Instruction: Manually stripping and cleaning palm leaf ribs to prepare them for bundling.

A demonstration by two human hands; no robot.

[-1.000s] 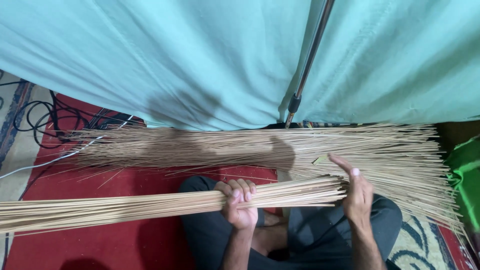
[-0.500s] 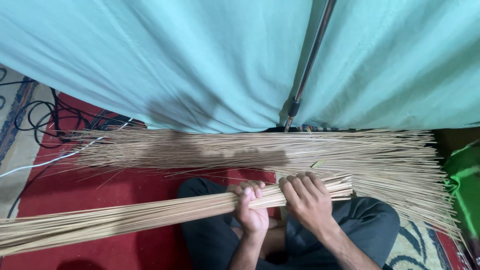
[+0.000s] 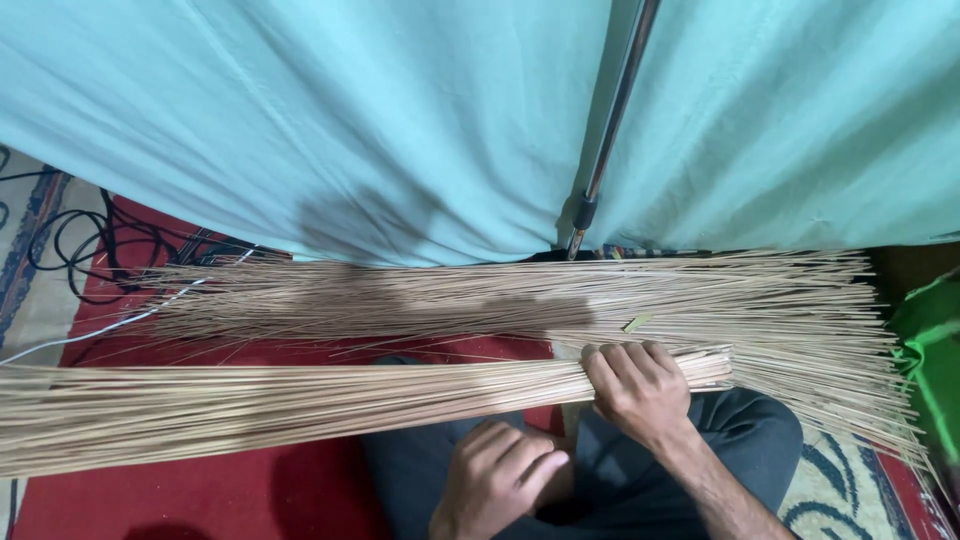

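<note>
A long bundle of thin pale sticks [image 3: 300, 405] lies across my lap, running from the left edge to near the middle right. My right hand [image 3: 635, 385] is wrapped around the bundle close to its trimmed right end. My left hand [image 3: 495, 480] rests below the bundle on my dark trousers, fingers curled, holding nothing that I can see. Behind the bundle, a wide loose pile of the same sticks [image 3: 560, 300] is spread over the floor.
A teal cloth [image 3: 300, 120] hangs across the back with a dark metal pole [image 3: 610, 130] in front of it. Black and white cables [image 3: 90, 250] lie at the left on a red patterned rug [image 3: 200, 495]. A green object [image 3: 930, 350] sits at the right edge.
My left hand has let go of the bundle and dropped to my lap. My right hand moved from the bundle's end to grip it, and the bundle has levelled out.
</note>
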